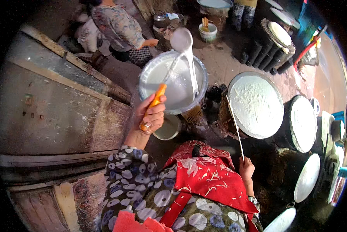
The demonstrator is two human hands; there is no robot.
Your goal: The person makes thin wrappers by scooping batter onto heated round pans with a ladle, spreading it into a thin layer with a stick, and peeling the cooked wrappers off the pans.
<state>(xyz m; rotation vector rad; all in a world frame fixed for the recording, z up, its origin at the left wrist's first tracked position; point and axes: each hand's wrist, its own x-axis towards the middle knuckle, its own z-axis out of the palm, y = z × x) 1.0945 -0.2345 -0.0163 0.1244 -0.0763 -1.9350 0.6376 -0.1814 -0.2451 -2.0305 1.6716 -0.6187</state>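
My left hand (153, 114) is closed around the orange handle of a ladle (181, 40). The ladle's bowl is raised over the far rim of a large tub (142, 95) of milky white liquid, and white liquid coats it. A second utensil with a long white handle (192, 72) leans in the tub; its far end is hidden by the ladle. My right hand (246, 168) grips a long thin white stick (236, 127), its upper part beside the left edge of a round pan (256, 105) covered with a white, rough-textured layer.
Another person (118, 29) sits at the upper left. Below the tub is a bucket (167, 127) near a yellow plastic basket (192, 114). More round white-topped pans (303, 123) line the right. A small white bucket (208, 32) and black cylinders (261, 56) stand farther back; wooden boards (57, 116) lie left.
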